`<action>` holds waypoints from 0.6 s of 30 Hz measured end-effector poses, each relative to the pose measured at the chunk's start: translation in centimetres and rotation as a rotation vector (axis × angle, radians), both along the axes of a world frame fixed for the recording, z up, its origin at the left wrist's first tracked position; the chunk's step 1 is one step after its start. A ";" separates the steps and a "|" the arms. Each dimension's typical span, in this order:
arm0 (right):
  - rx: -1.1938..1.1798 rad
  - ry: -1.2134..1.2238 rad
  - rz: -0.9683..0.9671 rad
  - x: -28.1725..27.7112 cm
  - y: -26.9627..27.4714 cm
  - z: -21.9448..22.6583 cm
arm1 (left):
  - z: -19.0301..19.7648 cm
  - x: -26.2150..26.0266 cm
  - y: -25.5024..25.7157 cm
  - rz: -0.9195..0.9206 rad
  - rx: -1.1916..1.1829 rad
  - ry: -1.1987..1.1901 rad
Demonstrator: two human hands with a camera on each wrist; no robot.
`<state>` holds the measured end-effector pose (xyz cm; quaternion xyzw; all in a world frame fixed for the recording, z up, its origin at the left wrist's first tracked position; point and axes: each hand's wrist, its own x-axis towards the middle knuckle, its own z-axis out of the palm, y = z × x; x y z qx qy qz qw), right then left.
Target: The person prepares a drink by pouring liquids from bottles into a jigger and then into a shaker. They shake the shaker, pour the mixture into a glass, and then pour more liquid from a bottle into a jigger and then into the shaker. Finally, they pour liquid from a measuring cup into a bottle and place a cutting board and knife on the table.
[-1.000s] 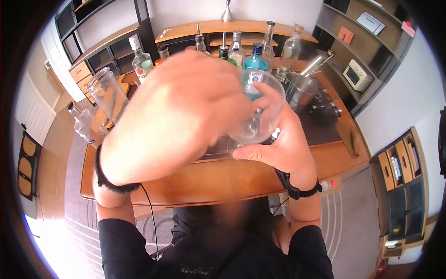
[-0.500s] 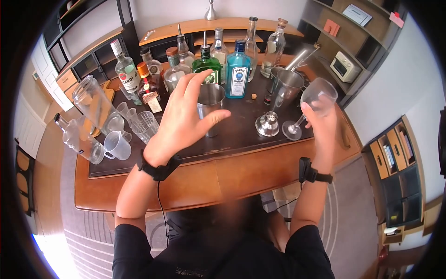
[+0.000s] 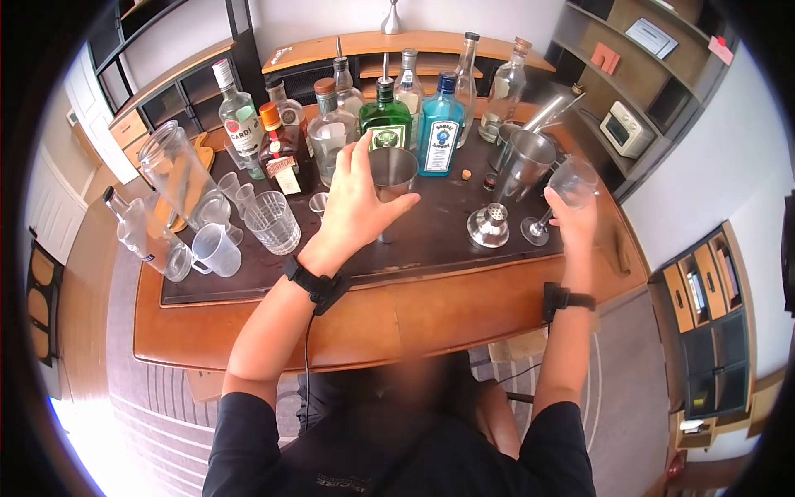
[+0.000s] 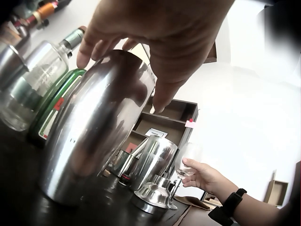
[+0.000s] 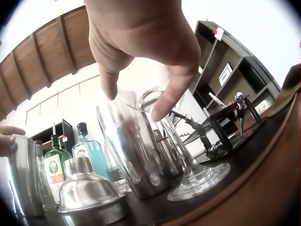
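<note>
- Clock faces centre on the steel shaker tin (image 4: pixel 96 127), twelve pointing away from you. It stands upright, mouth up, with your left hand (image 3: pixel 352 203) at eight.
- Your left fingers and thumb are spread about its rim; you can't tell how firmly they touch.
- Expect stiff, smooth walls, fairly light if empty and slippery if wet; the upper wall, just under the rim, should give the surest hold.
- At three, your right hand (image 3: pixel 575 222) grips the bowl of the stemmed glass (image 3: pixel 580 174). Treat that as fragile; the stem, low down, would spare the thin bowl.
- Mind the green Jägermeister bottle (image 3: pixel 385 116), close at twelve, and the Bombay Sapphire bottle (image 3: pixel 440 137) between one and two.
- The strainer top (image 3: pixel 489 228) at four and the second tin (image 3: pixel 528 161) at three stand in the way between your hands.
</note>
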<state>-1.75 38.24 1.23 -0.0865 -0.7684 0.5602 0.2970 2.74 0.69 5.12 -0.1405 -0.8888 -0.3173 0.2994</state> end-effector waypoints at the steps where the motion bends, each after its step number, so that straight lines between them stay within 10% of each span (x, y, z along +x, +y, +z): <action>1: 0.007 -0.005 -0.008 -0.3 0.2 -0.1 | -0.1 0.0 0.0 0.003 0.031 -0.050; 18: -0.037 0.038 -0.227 1.0 5.0 2.2 | -1.7 -1.1 -0.4 -0.053 0.247 -0.247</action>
